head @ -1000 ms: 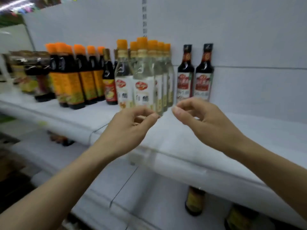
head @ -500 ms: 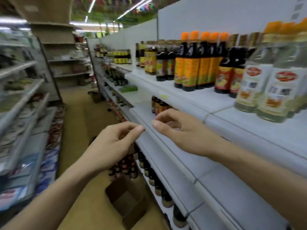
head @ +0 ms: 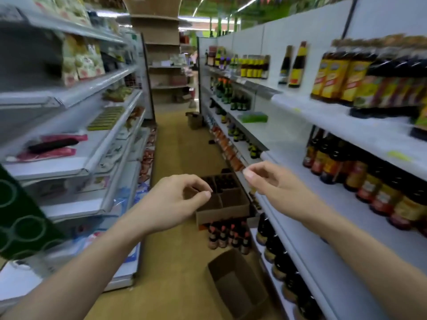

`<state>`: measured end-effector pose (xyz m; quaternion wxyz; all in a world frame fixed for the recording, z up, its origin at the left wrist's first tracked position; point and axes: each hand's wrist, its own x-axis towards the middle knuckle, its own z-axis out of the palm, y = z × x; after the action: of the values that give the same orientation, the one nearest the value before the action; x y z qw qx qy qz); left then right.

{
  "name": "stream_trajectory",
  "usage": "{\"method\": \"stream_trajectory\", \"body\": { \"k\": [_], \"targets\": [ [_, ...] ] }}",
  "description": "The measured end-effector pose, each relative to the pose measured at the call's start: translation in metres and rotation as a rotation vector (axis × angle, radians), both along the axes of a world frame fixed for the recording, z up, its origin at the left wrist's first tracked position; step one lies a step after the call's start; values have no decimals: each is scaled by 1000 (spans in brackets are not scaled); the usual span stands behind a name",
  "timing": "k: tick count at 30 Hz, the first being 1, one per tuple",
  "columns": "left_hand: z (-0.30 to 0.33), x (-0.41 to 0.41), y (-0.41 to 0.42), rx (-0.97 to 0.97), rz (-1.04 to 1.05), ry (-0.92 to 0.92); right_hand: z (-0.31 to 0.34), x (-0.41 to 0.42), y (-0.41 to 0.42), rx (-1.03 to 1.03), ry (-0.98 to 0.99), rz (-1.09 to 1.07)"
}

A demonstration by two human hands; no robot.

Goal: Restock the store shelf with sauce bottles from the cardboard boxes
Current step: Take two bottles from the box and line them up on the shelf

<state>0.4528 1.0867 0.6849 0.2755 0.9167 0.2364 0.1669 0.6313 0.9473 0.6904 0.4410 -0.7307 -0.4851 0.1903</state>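
Observation:
My left hand (head: 171, 204) and my right hand (head: 275, 183) hover side by side in mid-air over the aisle, both holding nothing, fingers loosely curled. Just beyond and below them a divided cardboard box (head: 221, 215) stands on the floor with dark bottles (head: 225, 182) in its far compartments. Small red-capped sauce bottles (head: 227, 236) stand on the floor in front of it. Nearer me lies an empty cardboard box (head: 240, 285). The white store shelf (head: 288, 232) runs along my right, with dark sauce bottles (head: 360, 174) on its middle level.
Yellow-labelled bottles (head: 342, 75) fill the upper right shelf. A shelf unit with packets (head: 87, 63) lines the left of the aisle. Another box (head: 194, 120) sits on the tan floor (head: 180, 148) farther down, beside the right shelf.
My view has swung left from the shelf face to looking down the aisle. Both hands stayed raised and empty, now over the boxes on the floor instead of the shelf.

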Motion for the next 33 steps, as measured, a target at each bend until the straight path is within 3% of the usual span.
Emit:
{"method": "stream_trajectory", "body": {
  "k": [9,19,33],
  "targets": [
    [-59,67,156,-119,-23,24,-57,55,170,-64,-21,33],
    [-86,181,371,-170,109,70,-87,187,395,-89,29,30],
    [-135,329,594,-209,18,97,-130,320,581,-195,131,-18]
  ]
}}
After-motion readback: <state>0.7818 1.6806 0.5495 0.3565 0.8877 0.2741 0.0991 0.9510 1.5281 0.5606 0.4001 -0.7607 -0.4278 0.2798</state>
